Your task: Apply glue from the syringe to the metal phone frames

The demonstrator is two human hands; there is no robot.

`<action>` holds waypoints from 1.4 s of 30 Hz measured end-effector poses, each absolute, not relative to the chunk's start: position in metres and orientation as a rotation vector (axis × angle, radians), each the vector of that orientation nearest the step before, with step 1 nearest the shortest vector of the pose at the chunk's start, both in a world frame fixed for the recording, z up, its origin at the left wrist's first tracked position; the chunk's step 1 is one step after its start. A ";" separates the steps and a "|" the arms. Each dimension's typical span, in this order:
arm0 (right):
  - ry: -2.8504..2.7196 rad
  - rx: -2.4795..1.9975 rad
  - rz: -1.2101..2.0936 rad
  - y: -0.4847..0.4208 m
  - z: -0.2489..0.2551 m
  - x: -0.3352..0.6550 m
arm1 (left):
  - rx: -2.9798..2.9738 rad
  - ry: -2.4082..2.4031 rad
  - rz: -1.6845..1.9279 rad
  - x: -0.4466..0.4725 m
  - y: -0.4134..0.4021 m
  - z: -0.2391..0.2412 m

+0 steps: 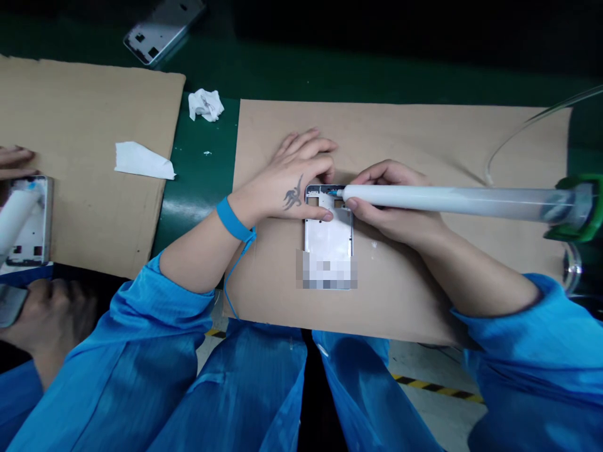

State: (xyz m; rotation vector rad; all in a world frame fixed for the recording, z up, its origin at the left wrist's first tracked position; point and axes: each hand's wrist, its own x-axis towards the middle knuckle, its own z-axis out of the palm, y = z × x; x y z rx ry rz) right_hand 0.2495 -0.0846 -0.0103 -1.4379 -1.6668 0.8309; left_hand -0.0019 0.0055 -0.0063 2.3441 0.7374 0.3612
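- While a person works at a green bench (202,144), a tan cardboard sheet (424,144) lies beneath both forearms in blue smock sleeves (518,339).
- A white dispensing syringe (447,202) crosses from the right, its tip at the top of a metal phone frame (328,232).
- The right hand (391,204) closes around the syringe near the tip.
- The tattooed left hand (292,182) clasps the frame's upper end between thumb and curled fingers.
- A pixelated patch (327,270) hides the frame's lower end, leaving no readable writing.
- A blue wrist strap (230,218) circles the left wrist.
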 end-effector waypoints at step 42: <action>-1.603 -1.449 0.770 -0.082 -0.015 0.251 | 2.341 0.731 0.374 -0.002 0.005 -0.008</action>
